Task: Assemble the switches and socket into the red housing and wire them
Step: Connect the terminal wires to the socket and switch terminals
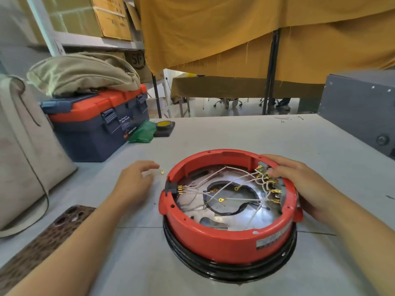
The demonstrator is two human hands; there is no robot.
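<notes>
The round red housing (226, 242) lies open side up on a black ring, right of the table's middle. Inside it, white wires (235, 198) with brass terminals cross a metal plate. A black socket (168, 187) sits in the left wall, and grey switches (277, 190) with brass tabs line the right wall. My right hand (303, 186) grips the right rim, its fingers curled over the upper switch. My left hand (132, 182) hovers low over the table left of the housing, fingers relaxed above a short white wire (147, 173). A small brass terminal (162, 172) lies just beyond its fingertips.
A blue and orange toolbox (96, 129) with a beige bag (81, 75) on top stands at the back left. Beside it are a green plastic bag (143, 132) and a black block with a yellow roll (163, 124). A grey metal box (361, 110) stands far right, a canvas sack (23, 159) far left.
</notes>
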